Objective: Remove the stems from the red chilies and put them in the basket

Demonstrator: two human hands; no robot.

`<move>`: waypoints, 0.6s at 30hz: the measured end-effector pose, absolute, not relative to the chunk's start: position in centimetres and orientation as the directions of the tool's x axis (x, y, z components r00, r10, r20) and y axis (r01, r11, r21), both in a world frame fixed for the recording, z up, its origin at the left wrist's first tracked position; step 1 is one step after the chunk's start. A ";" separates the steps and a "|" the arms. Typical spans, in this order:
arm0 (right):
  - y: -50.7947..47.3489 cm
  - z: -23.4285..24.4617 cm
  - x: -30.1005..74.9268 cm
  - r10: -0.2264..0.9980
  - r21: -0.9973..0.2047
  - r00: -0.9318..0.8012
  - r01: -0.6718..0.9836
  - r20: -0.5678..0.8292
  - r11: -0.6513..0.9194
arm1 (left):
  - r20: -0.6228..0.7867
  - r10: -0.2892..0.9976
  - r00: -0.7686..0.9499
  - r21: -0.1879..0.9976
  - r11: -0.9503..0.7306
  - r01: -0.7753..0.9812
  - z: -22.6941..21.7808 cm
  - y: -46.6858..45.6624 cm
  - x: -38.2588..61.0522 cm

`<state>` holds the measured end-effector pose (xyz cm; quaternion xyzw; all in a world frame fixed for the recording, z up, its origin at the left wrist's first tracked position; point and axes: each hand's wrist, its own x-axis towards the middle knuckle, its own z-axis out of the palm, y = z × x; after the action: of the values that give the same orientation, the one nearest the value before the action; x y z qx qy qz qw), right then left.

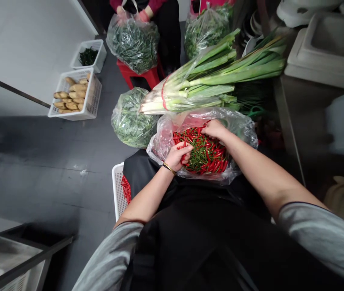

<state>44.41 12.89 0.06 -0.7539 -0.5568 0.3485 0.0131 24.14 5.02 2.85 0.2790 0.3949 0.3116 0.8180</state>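
An opened clear plastic bag [162, 135] lies before my lap, full of red chili peppers [217, 159] with green stems. At the bag's left side my left hand [178, 155] is closed around a few red chilies, their ends showing by the fingers. My right hand [215, 129] reaches into the far part of the heap, fingers pinched together at the chilies; what they grip is too small to make out. By my left thigh stands a white basket [117, 190] with loose red chilies [126, 189] in it, partly hidden by my apron and arm.
Bundled leeks [190, 87] lie just beyond the bag, with a bag of greens [134, 117] to their left. A co-worker's gloved hands [143, 16] hold another greens bag [134, 44] on a red stool [126, 74]. A root-filled crate [91, 97] stands on the left.
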 end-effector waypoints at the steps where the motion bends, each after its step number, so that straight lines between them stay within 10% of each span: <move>1: 12.6 -0.1 44.7 0.832 -0.417 0.143 0.812 -0.536 -0.408 | -0.483 0.723 0.494 0.695 0.660 -0.287 2.8 4.9 24.3; 10: 13.9 2.7 42.9 0.928 -0.161 0.142 0.965 -0.343 -0.207 | -0.513 0.709 0.484 0.734 0.655 -0.182 2.3 4.6 23.8; 18: 12.7 1.8 44.0 0.827 -0.123 -0.522 0.853 -0.207 0.508 | -0.522 0.739 0.426 0.726 0.648 -0.233 2.0 4.2 23.6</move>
<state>43.96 12.73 1.79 -0.4849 -0.8661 0.1051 -0.0605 23.59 4.22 2.01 0.2876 0.4397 0.3058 0.7940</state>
